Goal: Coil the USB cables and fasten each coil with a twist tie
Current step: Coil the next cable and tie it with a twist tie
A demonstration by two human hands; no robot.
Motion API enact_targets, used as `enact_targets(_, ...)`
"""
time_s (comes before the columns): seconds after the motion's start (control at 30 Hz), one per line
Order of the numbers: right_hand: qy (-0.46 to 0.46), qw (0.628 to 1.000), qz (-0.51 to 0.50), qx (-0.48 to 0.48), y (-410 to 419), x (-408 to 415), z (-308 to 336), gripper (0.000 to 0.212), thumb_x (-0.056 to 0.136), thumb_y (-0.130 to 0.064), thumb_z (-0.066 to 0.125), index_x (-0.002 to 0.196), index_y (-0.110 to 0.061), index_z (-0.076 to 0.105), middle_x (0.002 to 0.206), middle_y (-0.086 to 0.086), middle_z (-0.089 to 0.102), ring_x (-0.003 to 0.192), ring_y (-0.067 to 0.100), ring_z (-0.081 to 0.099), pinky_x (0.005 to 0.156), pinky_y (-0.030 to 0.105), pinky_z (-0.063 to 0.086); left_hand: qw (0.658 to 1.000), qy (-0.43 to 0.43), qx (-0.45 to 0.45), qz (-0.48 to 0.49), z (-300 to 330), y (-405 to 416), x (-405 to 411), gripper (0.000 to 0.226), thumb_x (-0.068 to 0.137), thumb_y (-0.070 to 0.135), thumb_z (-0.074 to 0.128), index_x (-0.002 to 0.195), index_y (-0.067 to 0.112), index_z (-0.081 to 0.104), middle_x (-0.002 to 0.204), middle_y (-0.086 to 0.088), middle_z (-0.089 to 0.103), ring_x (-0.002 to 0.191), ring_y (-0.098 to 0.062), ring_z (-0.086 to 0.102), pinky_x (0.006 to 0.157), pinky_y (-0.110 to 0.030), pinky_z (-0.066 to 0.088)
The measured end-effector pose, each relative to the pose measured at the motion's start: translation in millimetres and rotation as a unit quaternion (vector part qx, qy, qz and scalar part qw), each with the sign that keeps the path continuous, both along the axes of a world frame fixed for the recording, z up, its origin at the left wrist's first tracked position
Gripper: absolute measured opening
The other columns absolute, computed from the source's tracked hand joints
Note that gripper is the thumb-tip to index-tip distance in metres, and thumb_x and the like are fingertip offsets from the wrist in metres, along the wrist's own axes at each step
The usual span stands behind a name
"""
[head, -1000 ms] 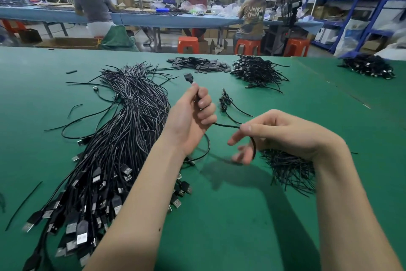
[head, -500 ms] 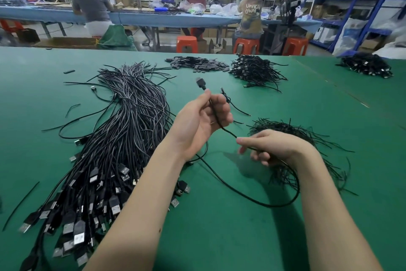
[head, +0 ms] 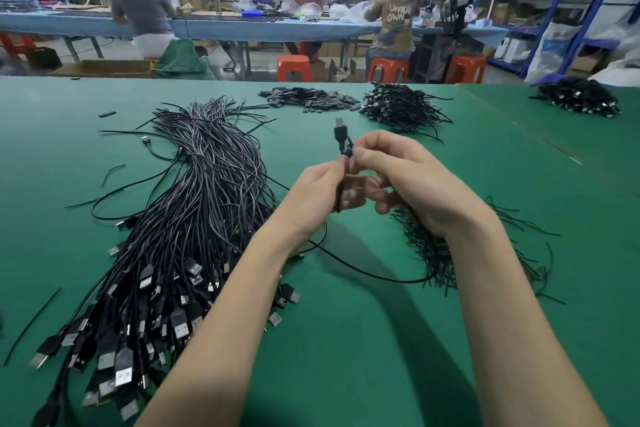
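Observation:
My left hand (head: 320,194) grips a black USB cable (head: 341,137) just below its plug, which points up above my fingers. My right hand (head: 408,181) has come against the left one, its thumb and fingers pinching the same cable near the plug. The rest of the cable trails down from my hands and loops across the green table (head: 346,357) toward the right. A loose pile of black twist ties (head: 436,253) lies under my right wrist. A big bundle of uncoiled USB cables (head: 180,236) stretches along the left.
At the far edge lie a pile of small black pieces (head: 311,97) and a heap of coiled cables (head: 401,108); another heap (head: 578,97) sits far right. Stray ties lie at the left. People sit at a blue bench behind.
My right hand rose from the tie pile and came up to the left hand at the plug. The cable's loop was drawn in, leaving one strand trailing on the table.

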State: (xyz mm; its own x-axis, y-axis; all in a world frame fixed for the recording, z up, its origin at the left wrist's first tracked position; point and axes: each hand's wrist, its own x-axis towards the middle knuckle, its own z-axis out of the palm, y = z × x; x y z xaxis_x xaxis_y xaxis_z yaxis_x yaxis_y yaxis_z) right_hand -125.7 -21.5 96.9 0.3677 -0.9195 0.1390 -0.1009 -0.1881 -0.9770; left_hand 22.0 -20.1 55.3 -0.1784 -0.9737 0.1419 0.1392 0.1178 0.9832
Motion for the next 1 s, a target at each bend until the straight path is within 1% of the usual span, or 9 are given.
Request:
enact_targets(0.1, -0.011, 0.976, 0.195, 0.096, 1.8, -13.8, -10.8, 0.006, 0.103, -0.013, 0.054, 0.108, -0.014, 0.055, 0.088, 0.006, 0.062, 0.062, 0.018, 0.055, 0.057, 0.033, 0.056, 0.996, 0.088, 0.015, 0.022, 3.7, -0.7, 8.0, 0.042, 0.110, 0.030, 0.029, 0.117, 0.007, 0.063, 0.097, -0.006, 0.076, 0.071, -0.014, 0.069, 0.072, -0.027, 0.058)
enact_targets(0.23, 0.017, 0.905, 0.365, 0.220, -1.1, -44.1, -42.3, 0.026, 0.098, -0.008, 0.055, 0.120, -0.020, 0.058, 0.099, 0.014, 0.062, 0.083, 0.024, 0.065, 0.094, 0.067, 0.050, 0.976, 0.214, 0.030, 0.001, 6.3, -1.7, 22.9, 0.044, 0.110, 0.033, 0.027, 0.128, 0.006, 0.057, 0.121, -0.015, 0.070, 0.110, -0.030, 0.069, 0.086, -0.032, 0.058)
enact_targets(0.33, 0.018, 0.913, 0.314, 0.262, -7.8, -53.8, -56.7, 0.033, 0.096, -0.007, 0.059, 0.123, -0.027, 0.061, 0.092, 0.010, 0.061, 0.075, 0.018, 0.061, 0.070, 0.043, 0.063, 0.971, 0.237, 0.025, -0.024, 5.4, -1.5, 27.1, 0.044, 0.109, 0.032, 0.030, 0.131, 0.005, 0.056, 0.122, -0.017, 0.069, 0.112, -0.032, 0.068, 0.083, -0.030, 0.057)
enact_targets(0.47, 0.039, 0.937, 0.210, 0.276, -13.6, -45.4, -61.2, 0.021, 0.100, -0.012, 0.053, 0.106, -0.027, 0.067, 0.077, 0.004, 0.057, 0.049, 0.007, 0.051, 0.035, 0.013, 0.040, 0.980, 0.185, 0.008, -0.076, 1.1, -0.5, 25.7, 0.045, 0.108, 0.037, 0.030, 0.133, 0.012, 0.058, 0.128, -0.013, 0.067, 0.111, -0.027, 0.067, 0.083, -0.027, 0.055)
enact_targets(0.57, -0.108, 0.933, 0.088, 0.331, -20.8, -34.0, -59.1, 0.021, 0.101, -0.001, 0.040, 0.098, -0.017, 0.053, 0.067, 0.001, 0.050, 0.038, 0.000, 0.034, 0.027, 0.008, 0.022, 0.990, 0.089, -0.006, -0.108, 1.1, 1.2, 25.2, 0.045, 0.107, 0.041, 0.030, 0.129, 0.018, 0.063, 0.124, -0.011, 0.069, 0.101, -0.023, 0.070, 0.079, -0.023, 0.053)
enact_targets(0.67, -0.253, 0.906, -0.021, 0.338, -26.7, -29.2, -44.7, 0.018, 0.100, 0.001, 0.039, 0.097, -0.016, 0.041, 0.066, 0.002, 0.048, 0.037, 0.001, 0.032, 0.026, 0.011, 0.021, 0.992, -0.006, -0.003, -0.127, -0.2, 2.9, 20.6, 0.046, 0.108, 0.039, 0.029, 0.124, 0.014, 0.065, 0.117, -0.012, 0.072, 0.098, -0.023, 0.071, 0.077, -0.023, 0.053)
enact_targets(0.83, -0.080, 0.977, -0.087, 0.177, -19.3, -13.4, -18.8, 0.024, 0.092, 0.000, 0.046, 0.082, -0.021, 0.044, 0.072, 0.001, 0.047, 0.041, 0.004, 0.028, 0.035, 0.015, 0.017, 0.991, -0.073, 0.012, -0.111, -3.0, 2.2, 12.5, 0.045, 0.110, 0.033, 0.029, 0.112, 0.010, 0.068, 0.109, -0.014, 0.074, 0.103, -0.023, 0.071, 0.087, -0.027, 0.054)
enact_targets(0.93, 0.057, 0.989, -0.109, 0.080, -9.6, -1.2, -3.8, 0.019, 0.093, -0.006, 0.047, 0.086, -0.023, 0.053, 0.080, 0.001, 0.053, 0.042, 0.006, 0.038, 0.039, 0.017, 0.025, 0.993, -0.098, 0.002, -0.068, -3.3, -1.1, 16.6, 0.040, 0.109, 0.030, 0.035, 0.104, 0.013, 0.070, 0.106, -0.007, 0.076, 0.102, -0.018, 0.071, 0.093, -0.029, 0.054)
enact_targets(1.0, 0.119, 0.986, -0.110, 0.032, -3.0, 7.0, 3.3, 0.018, 0.094, -0.009, 0.047, 0.090, -0.025, 0.055, 0.074, -0.003, 0.055, 0.043, 0.005, 0.044, 0.043, 0.019, 0.032, 0.991, -0.126, -0.018, -0.040, -3.1, -1.9, 18.3, 0.042, 0.109, 0.031, 0.036, 0.087, 0.017, 0.069, 0.090, 0.003, 0.075, 0.089, -0.012, 0.068, 0.087, -0.027, 0.053)
